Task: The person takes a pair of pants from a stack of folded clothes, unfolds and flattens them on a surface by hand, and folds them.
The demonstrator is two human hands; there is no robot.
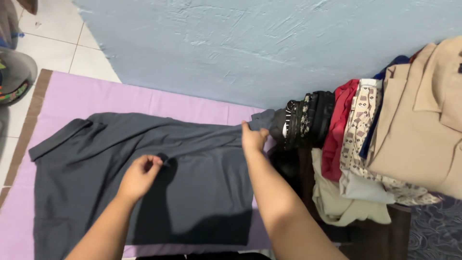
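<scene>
A dark grey collared shirt [192,188] lies spread on a lilac cloth [120,98], its collar at the left. My left hand [140,175] hovers over the shirt's middle and pinches a fold of its fabric between fingertips. Further right, my right hand [252,138] grips the shirt's far right edge, near the hem, and lifts it slightly. Both forearms reach in from the bottom of the view.
A pile of folded clothes [365,144] sits at the right: black patterned, red, cream printed and beige garments, with a tan shirt [423,125] on top. A pale blue wall [264,43] runs behind. White floor tiles [57,29] show at upper left.
</scene>
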